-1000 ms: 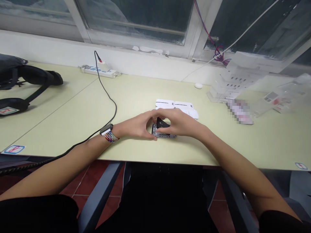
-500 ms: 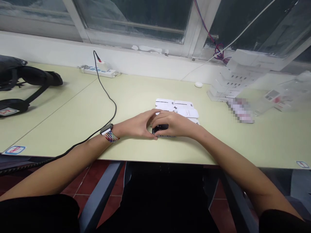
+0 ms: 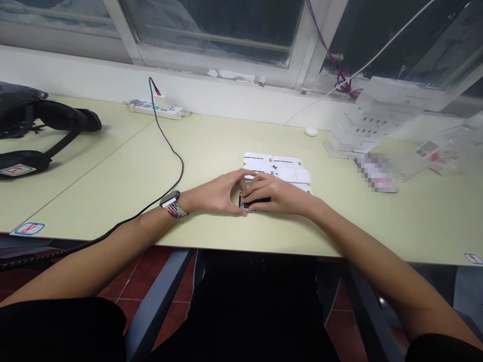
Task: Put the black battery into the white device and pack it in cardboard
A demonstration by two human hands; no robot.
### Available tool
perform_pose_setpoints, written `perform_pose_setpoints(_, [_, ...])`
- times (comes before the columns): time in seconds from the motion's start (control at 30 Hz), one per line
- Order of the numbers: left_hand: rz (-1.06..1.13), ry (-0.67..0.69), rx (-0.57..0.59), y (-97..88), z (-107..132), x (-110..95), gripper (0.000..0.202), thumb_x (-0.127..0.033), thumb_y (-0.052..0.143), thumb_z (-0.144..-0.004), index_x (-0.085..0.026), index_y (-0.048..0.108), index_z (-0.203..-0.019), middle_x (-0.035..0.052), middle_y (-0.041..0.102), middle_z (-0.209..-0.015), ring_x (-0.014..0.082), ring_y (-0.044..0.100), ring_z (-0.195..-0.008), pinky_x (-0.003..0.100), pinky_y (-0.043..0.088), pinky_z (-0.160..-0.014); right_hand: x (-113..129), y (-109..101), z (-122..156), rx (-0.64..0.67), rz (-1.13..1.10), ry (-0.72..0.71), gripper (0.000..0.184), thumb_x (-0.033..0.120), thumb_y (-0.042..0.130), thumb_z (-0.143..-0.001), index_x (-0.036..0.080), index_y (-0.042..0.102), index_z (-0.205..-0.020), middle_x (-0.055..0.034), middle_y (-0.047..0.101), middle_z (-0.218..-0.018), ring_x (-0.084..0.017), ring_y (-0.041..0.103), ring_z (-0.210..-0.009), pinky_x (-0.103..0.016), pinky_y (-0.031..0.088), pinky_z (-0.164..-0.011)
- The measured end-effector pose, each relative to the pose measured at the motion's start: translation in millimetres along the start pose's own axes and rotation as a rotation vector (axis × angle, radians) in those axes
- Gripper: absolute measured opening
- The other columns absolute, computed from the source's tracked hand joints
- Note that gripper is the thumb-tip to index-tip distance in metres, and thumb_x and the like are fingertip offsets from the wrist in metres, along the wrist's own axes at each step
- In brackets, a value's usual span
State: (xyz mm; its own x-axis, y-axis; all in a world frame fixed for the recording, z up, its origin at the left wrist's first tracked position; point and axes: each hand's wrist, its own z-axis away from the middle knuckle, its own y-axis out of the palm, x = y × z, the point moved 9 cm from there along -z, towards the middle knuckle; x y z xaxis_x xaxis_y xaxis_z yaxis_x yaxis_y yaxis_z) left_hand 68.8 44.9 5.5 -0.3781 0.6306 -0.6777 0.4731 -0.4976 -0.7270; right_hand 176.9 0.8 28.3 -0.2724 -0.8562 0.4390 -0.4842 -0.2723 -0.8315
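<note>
Both of my hands meet over a small flat device (image 3: 252,202) lying on the pale green table (image 3: 211,146). A black part lies flat on its top; a strip with a barcode shows at its near edge. My left hand (image 3: 215,195), a watch on its wrist, curls around the device's left end with thumb and fingers closed on it. My right hand (image 3: 281,193) covers its right side, fingers pressed down on the black part. Most of the device is hidden under my fingers.
Several white cards (image 3: 277,166) lie just behind my hands. A black cable (image 3: 171,151) runs from a power strip (image 3: 154,108) at the wall to the table's left front edge. A black bag (image 3: 33,125) sits far left. Clear plastic packs (image 3: 377,125) stand at the back right.
One second ago the black part stood tilted up above the device in my right fingers. It now lies flat on the device, with my right fingers pressed on it.
</note>
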Motion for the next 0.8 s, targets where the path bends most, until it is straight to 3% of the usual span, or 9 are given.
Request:
perform_pose_setpoints(0.27, [0.009,0.023,0.017,0.8,1,2,0.1,-0.051,0.092,-0.079,-0.027,0.041,-0.162,0.0119,0.071,-0.125,0.0343,0.07,-0.119,0.048,0.053,-0.104,7,1,19,-0.014,0.146,0.029,0.028,0.026,0.061,-0.111,0.033,0.081,-0.13,-0.0018,0.079,-0.138,-0.03,0.061,-0.134,-0.06,0.049,-0.113])
perform_pose_setpoints(0.37, [-0.003,0.007,0.021,-0.2,2,3,0.1,-0.051,0.092,-0.08,-0.028,0.041,-0.163,0.0115,0.071,-0.126,0.0344,0.07,-0.12,0.048,0.052,-0.106,-4,-10,26,-0.087,0.116,0.094,0.03,0.029,0.063,-0.109,0.033,0.079,-0.134,-0.0037,0.078,-0.139,-0.03,0.061,-0.135,-0.059,0.052,-0.111])
perform_pose_setpoints(0.5, [-0.007,-0.017,0.03,-1.4,3,2,0.099,-0.053,0.092,-0.08,-0.028,0.043,-0.162,0.0106,0.07,-0.126,0.0342,0.069,-0.12,0.049,0.051,-0.107,-40,-52,53,-0.302,0.262,0.346,0.028,0.035,0.063,-0.107,0.024,0.078,-0.128,-0.014,0.073,-0.136,-0.032,0.067,-0.127,-0.056,0.057,-0.105])
perform_pose_setpoints(0.63, [-0.003,-0.005,0.031,-2.1,3,2,0.098,-0.054,0.094,-0.078,-0.029,0.046,-0.16,0.0102,0.07,-0.126,0.0348,0.068,-0.121,0.048,0.051,-0.108,-70,-68,85,-0.235,0.393,0.608,0.033,0.043,0.07,-0.103,0.02,0.077,-0.125,-0.0186,0.07,-0.136,-0.035,0.069,-0.117,-0.052,0.059,-0.092])
perform_pose_setpoints(0.8, [0.008,0.01,0.042,-1.0,3,2,0.099,-0.052,0.095,-0.078,-0.03,0.046,-0.161,0.0104,0.07,-0.127,0.0353,0.067,-0.123,0.051,0.05,-0.111,-63,-67,88,-0.205,0.395,0.497,0.025,0.035,0.058,-0.108,0.022,0.078,-0.116,-0.0141,0.076,-0.117,-0.03,0.07,-0.105,-0.046,0.055,-0.086])
